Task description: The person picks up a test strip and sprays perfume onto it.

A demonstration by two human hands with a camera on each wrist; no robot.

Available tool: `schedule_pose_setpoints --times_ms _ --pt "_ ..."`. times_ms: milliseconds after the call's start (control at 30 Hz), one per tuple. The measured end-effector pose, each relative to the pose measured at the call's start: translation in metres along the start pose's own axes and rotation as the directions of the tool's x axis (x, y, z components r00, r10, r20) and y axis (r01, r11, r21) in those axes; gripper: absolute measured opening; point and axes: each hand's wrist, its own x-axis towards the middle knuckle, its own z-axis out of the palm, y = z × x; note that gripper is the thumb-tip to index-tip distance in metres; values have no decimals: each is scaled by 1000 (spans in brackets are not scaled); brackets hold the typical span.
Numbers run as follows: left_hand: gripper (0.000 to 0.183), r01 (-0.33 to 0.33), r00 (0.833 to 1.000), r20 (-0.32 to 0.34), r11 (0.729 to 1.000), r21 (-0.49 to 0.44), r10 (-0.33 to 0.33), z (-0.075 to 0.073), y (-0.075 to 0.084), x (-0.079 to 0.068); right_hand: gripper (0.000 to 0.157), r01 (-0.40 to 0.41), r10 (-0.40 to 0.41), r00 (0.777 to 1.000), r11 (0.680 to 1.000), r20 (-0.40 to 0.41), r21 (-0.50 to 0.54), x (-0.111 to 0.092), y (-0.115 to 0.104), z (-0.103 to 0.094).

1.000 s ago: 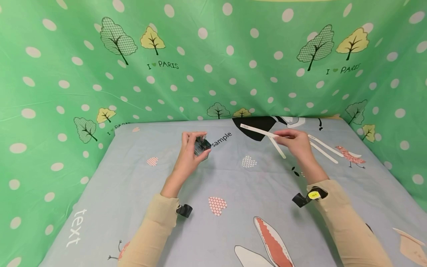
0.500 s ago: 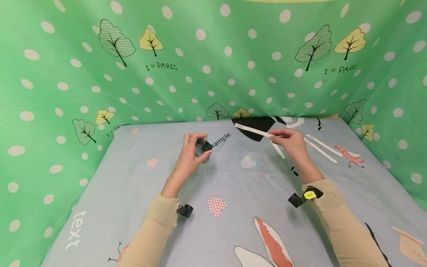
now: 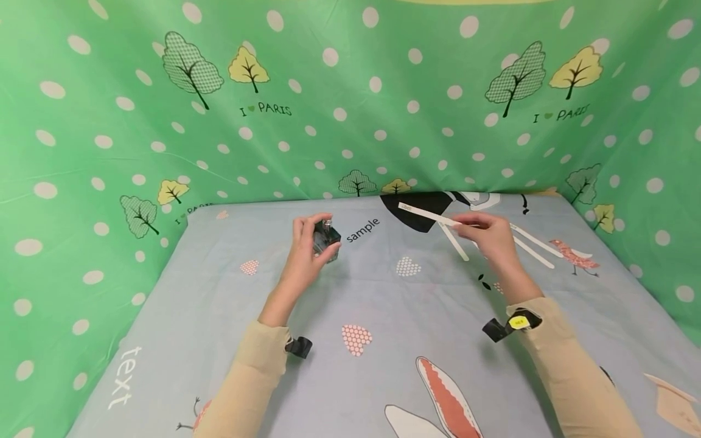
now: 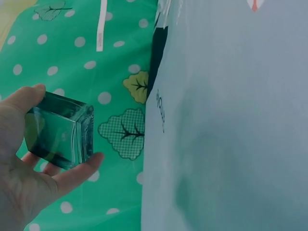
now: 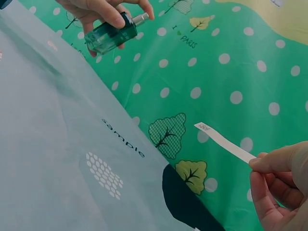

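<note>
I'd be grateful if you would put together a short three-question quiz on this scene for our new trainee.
1. Multiple choice: What does the left hand hold?
A) a pair of scissors
B) a glass spray bottle
C) a wooden spoon

2. True or false: The white paper strip in the right hand is apart from what the left hand holds.

3. Fill in the blank: In the head view, the black printed word on the blue-grey cloth between the two hands reads "____".

Key: 1. B; 2. True; 3. sample
</note>
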Motion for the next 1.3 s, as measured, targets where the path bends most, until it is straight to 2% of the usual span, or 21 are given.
schedule_pose_setpoints --times_ms 600,800,1133,1200,1300 --pt "56 -15 1000 2 1000 -6 15 -1 -2 -1 32 -143 142 988 990 -64 -11 -3 23 -46" --pt "55 -15 1000 2 1000 -4 15 -1 0 0 26 -164 164 982 986 -98 5 -2 33 -59" --pt "56 -31 1000 1 1000 -2 31 -2 -1 0 30 -183 187 975 982 -121 39 -5 48 -76" --pt "56 -33 999 1 999 -3 33 -2 -1 0 26 -192 196 973 980 -121 42 -6 50 -79" --pt "56 -37 999 0 999 -3 37 -2 -2 0 19 -189 199 974 977 -111 98 -7 53 -83"
